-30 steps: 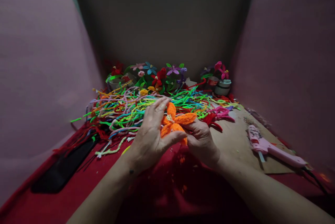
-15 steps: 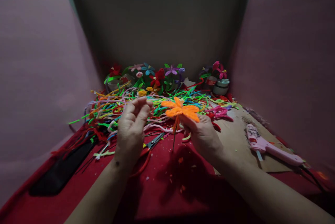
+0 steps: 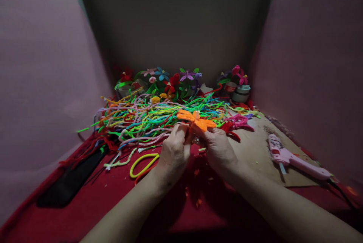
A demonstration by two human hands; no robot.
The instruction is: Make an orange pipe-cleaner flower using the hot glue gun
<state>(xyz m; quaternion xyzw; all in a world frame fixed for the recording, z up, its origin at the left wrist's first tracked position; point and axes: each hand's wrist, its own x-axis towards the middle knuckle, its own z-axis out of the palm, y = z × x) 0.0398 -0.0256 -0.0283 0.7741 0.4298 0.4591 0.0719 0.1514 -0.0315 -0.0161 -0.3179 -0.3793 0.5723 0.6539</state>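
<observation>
Between my two hands, just beneath its petals, I have the orange flower (image 3: 200,122), fuzzy and made of narrow looped petals, with a small pale cluster standing at its centre. My right fingers (image 3: 213,134) pinch it from below, thumb lying along the underside of the petals. My left fingers (image 3: 179,131) are curled tight and pressed together against its lower part; the exact spot they grip is hidden from me. Both wrists come up from below and angle inward, so my hands nearly meet, knuckles up.

Right under my hands, orange scraps (image 3: 198,202) dot the red cloth of the worktop (image 3: 113,209). Just beside my left hand lies a smooth yellow loop (image 3: 146,155), with a red-orange curve partly under my wrist. Beyond my fingers spreads a tangled heap of fuzzy stems (image 3: 159,112), green, pink, yellow, blue and red. Past my right fingers are a pink looped piece (image 3: 239,121) and a flat brown sheet (image 3: 249,152), on which rests a pink glue gun (image 3: 303,166), dark marks on its body too blurred to read. Well left of my left hand is a flat black object (image 3: 68,182). Farthest off stand fluffy flowers (image 3: 161,74), a container with a red label (image 3: 230,88) I can't make out, and a pale lidded jar (image 3: 241,94).
</observation>
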